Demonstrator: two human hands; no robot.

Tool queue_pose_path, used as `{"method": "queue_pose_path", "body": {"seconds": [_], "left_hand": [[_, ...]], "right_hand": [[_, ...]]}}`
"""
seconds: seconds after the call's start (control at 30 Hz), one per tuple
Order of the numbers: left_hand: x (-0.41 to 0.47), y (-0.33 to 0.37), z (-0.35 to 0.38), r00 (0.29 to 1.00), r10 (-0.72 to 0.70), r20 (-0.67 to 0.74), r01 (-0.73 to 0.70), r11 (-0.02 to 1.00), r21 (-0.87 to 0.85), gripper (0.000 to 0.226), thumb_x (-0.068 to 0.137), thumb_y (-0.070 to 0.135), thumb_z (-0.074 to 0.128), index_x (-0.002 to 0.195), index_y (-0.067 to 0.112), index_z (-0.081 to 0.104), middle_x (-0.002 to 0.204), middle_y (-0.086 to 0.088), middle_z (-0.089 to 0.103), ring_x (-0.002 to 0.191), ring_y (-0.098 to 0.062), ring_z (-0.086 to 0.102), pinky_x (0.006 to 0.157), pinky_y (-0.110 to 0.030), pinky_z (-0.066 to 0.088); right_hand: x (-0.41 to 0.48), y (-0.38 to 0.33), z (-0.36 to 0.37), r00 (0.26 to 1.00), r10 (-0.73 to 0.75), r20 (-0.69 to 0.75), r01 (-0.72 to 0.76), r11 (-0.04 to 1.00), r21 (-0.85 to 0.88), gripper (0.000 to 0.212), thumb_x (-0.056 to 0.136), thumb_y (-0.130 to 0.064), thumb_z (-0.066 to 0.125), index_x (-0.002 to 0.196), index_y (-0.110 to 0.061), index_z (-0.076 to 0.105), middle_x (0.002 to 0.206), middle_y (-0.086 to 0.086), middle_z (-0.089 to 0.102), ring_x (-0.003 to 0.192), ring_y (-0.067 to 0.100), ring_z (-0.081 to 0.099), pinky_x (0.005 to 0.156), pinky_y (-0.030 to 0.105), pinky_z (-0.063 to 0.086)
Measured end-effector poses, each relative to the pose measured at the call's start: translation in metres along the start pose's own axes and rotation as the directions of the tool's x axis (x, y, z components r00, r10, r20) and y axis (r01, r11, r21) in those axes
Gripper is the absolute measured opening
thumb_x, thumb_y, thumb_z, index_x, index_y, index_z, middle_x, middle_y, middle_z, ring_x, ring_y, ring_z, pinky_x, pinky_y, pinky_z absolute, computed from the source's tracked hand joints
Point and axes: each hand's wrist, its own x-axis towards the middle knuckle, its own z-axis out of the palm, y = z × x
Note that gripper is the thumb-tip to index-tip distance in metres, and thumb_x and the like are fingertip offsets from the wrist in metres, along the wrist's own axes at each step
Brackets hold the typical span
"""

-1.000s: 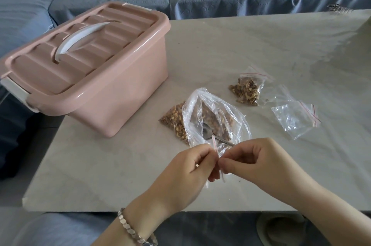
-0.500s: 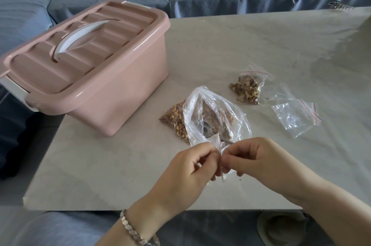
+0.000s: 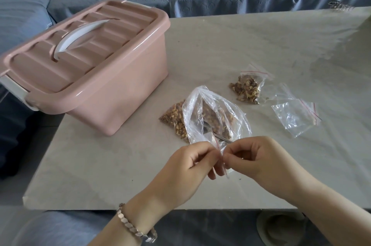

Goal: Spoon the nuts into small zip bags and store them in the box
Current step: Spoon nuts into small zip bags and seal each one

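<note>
1. Pale marble surface (image 3: 220,45) held a closed pink plastic box (image 3: 96,77).
2. Left hand (image 3: 186,171) and right hand (image 3: 267,161) both pinched a small clear red-striped zip bag (image 3: 217,144) near the front edge.
3. Nuts (image 3: 174,119) filled a crumpled clear bag (image 3: 236,119) just behind.

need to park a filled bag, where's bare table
Bare table lies beyond the filled zip bag and empty zip bags, right of the pink box. Also the near strip in front of the box, left of the left hand. Crowded: the middle, where the big nut bag sits just behind the right hand and the small zip bag both hands pinch.
</note>
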Motion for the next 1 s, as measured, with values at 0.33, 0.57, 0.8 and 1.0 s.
{"method": "queue_pose_path", "body": {"seconds": [0.33,0.57,0.8,1.0], "left_hand": [[0.004,-0.001,0.014,0.982,-0.076,-0.174,0.033,0.971,-0.238,0.031,0.078,0.019,0.047,0.051,0.014,0.06,0.051,-0.006,0.059,0.049,-0.006,0.052,0.052,-0.014,0.041],[0.002,0.005,0.002,0.943,-0.18,-0.28,0.193,0.981,0.019,0.037,0.073,0.02,0.049,0.037,0.014,0.053,0.039,0.002,0.054,0.043,-0.006,0.044,0.047,-0.017,0.038],[0.001,0.015,0.001,0.934,-0.236,-0.269,0.288,0.942,0.174,0.04,0.077,0.019,0.048,0.038,0.012,0.053,0.037,0.003,0.053,0.039,-0.004,0.045,0.046,-0.016,0.038],[-0.003,0.014,0.004,0.979,0.043,-0.202,0.054,0.891,0.45,0.035,0.07,0.037,0.045,0.056,0.005,0.05,0.057,-0.013,0.058,0.055,-0.024,0.051,0.054,-0.036,0.041]], "right_hand": [[0.002,0.002,0.017,0.979,0.1,-0.18,-0.062,0.977,0.202,0.028,0.077,0.001,0.059,0.052,-0.009,0.067,0.051,0.003,0.064,0.046,0.005,0.052,0.05,0.014,0.044],[0.004,0.01,0.011,0.905,-0.036,-0.425,0.045,0.999,0.011,0.02,0.069,-0.004,0.07,0.057,-0.019,0.063,0.056,-0.005,0.065,0.047,0.006,0.055,0.049,0.017,0.045],[-0.001,0.012,0.009,0.883,-0.442,-0.159,0.225,0.696,-0.682,0.02,0.068,-0.014,0.064,0.076,-0.03,0.073,0.068,-0.012,0.045,0.051,0.009,0.042,0.036,0.02,0.033],[0.004,0.003,0.008,0.965,-0.214,-0.153,0.162,0.941,-0.296,0.026,0.086,-0.013,0.057,0.092,-0.035,0.07,0.086,-0.017,0.059,0.087,0.001,0.056,0.071,0.007,0.042]]}}
